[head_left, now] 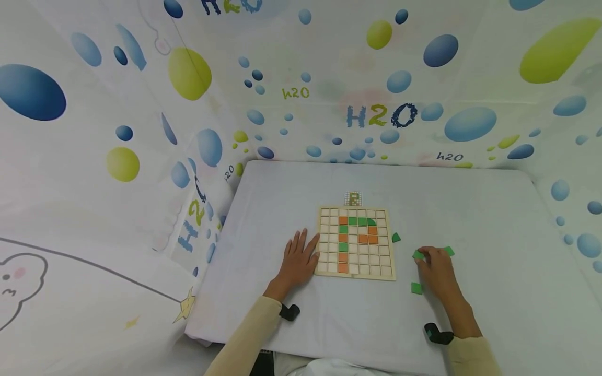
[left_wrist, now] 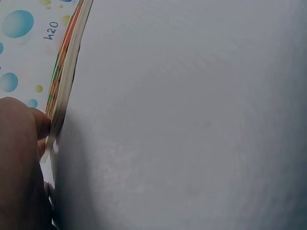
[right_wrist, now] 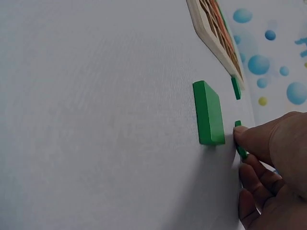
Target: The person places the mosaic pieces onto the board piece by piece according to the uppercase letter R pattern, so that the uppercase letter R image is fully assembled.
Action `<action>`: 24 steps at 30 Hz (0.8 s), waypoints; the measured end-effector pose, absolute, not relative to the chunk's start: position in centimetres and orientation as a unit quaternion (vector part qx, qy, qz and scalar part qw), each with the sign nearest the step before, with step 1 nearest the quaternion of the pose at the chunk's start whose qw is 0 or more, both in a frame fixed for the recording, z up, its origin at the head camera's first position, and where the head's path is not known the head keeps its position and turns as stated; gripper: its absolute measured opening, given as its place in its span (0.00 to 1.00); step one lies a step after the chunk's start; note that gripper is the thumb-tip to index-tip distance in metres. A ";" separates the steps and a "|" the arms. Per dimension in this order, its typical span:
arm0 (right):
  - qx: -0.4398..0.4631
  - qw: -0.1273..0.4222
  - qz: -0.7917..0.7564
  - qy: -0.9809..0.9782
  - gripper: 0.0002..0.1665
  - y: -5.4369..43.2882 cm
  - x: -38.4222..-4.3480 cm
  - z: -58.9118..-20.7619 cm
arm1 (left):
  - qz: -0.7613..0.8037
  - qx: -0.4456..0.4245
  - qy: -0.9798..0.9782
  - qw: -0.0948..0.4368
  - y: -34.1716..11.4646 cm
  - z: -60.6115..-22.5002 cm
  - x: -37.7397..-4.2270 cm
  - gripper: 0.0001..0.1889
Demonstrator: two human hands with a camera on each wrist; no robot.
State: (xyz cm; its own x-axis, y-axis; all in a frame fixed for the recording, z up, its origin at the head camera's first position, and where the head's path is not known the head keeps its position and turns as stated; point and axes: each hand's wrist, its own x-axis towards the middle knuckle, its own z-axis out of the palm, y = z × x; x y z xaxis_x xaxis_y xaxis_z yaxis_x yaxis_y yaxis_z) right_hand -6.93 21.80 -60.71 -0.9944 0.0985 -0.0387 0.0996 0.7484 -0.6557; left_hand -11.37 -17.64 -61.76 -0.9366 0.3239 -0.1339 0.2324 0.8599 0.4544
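Right hand point(head_left: 436, 268) pinched flat green tile point(head_left: 417, 255) — seemed light, stiff, best taken edgewise; left hand point(head_left: 298, 262), spread, touched square wooden grid board point(head_left: 363, 258).

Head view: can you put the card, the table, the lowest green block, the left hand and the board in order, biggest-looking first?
1. Table
2. Board
3. Left hand
4. Card
5. Lowest green block

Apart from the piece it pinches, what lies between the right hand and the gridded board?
The head view shows a loose green piece beside the board, and a green square lower in the picture, left of the right hand.
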 end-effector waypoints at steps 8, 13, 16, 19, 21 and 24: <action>0.066 0.022 -0.362 0.930 0.20 20.6 -8.4 -60.6 | 0.239 0.152 0.955 0.088 -17.6 -61.7 -11.3 0.31; 0.065 0.025 -0.364 0.929 0.21 19.8 -9.1 -60.3 | 0.236 0.150 0.956 0.093 -17.6 -61.5 -11.3 0.31; 0.062 0.028 -0.369 0.927 0.21 19.4 -9.5 -60.0 | 0.226 0.148 0.958 0.097 -17.6 -61.4 -11.3 0.31; 0.060 0.035 -0.372 0.926 0.22 18.8 -9.9 -59.7 | 0.232 0.150 0.957 0.091 -17.6 -61.5 -11.3 0.31; 0.059 0.043 -0.372 0.925 0.23 18.5 -10.2 -59.6 | 0.234 0.151 0.956 0.089 -17.6 -61.5 -11.3 0.31; 0.053 0.049 -0.373 0.925 0.24 18.0 -10.7 -59.6 | 0.231 0.151 0.957 0.091 -17.7 -61.7 -11.2 0.31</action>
